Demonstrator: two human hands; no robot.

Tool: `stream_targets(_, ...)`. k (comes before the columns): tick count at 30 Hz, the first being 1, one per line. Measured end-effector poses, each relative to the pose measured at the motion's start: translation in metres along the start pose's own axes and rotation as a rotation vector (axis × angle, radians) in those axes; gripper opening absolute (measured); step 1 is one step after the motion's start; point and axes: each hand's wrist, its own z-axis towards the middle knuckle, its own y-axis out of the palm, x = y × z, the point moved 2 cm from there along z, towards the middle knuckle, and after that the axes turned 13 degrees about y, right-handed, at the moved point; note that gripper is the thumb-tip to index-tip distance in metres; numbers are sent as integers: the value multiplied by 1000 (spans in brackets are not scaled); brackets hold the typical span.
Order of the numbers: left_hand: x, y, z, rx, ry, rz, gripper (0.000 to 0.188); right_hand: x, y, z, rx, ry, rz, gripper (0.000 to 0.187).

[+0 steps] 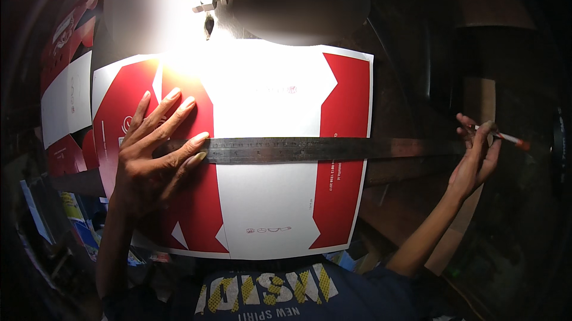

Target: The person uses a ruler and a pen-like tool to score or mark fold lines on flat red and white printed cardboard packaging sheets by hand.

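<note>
A large printed sheet (262, 196) in red and white lies before me, with cut-out-like angular shapes in its print. Across it, left to right, runs a long metal ruler (268, 150), its right end reaching past the sheet's edge. My left hand (156, 148) is spread flat on the sheet's red left part, its thumb side against the ruler's left end. Out to the right, past the sheet, my right hand (475, 157) holds a thin white pen-like tool with a red end (506, 137) between its fingers. That hand is close to the ruler's right end.
More red and white printed sheets (68, 91) lie at the left. A bright lamp glares over the far part of the sheet. Several colourful printed items (77, 216) sit lower left. A brown strip (459, 240) runs along the right side, where it is dark.
</note>
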Motion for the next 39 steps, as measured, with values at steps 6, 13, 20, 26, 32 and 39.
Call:
stream_targets(6,-3,-3,-2,17,20,-6,28,48,-55,54,376,162,-207,36)
stream_targets(13,-1,-6,-1,-7,0,-19,29,86,-82,71,299,278,-302,28)
stream_targets(20,-2,-3,0,-27,26,-58,32,113,-111,79,140,88,-606,33)
stream_targets(26,-5,-5,-4,34,26,-118,28,80,-100,59,295,-61,-686,35)
stream_targets(32,-4,-1,-12,32,18,-124,27,26,-56,7,374,-5,-501,36)
stream_targets(39,-2,-2,-6,54,34,-132,27,-34,12,-42,110,-198,-309,21)
